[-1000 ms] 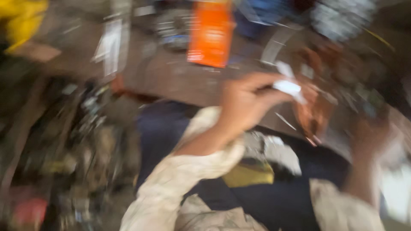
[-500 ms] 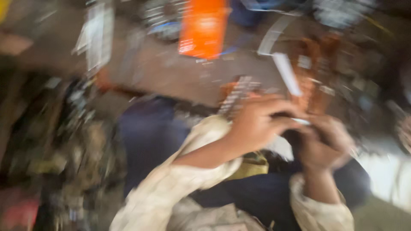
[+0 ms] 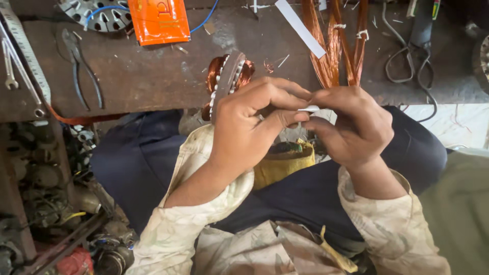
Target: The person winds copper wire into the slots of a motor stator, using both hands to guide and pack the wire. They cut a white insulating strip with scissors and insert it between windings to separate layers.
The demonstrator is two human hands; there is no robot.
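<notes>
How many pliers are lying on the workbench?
1: dark pliers lie on the bench's left part, beside a spanner, below the orange packet. Clutter elsewhere may hide more.

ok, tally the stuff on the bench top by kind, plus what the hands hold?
Pliers: 1
Spanners: 2
Orange packet: 1
White paper strips: 2, one on the bench, one pinched between left hand and right hand
Wound stator: 1
Total: 7

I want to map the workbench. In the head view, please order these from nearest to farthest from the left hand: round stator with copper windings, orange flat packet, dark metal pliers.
From the left hand:
1. Round stator with copper windings, on the bench just behind the knuckles.
2. Orange flat packet, at the bench's far edge, up and left.
3. Dark metal pliers, farther left on the bench.
</notes>
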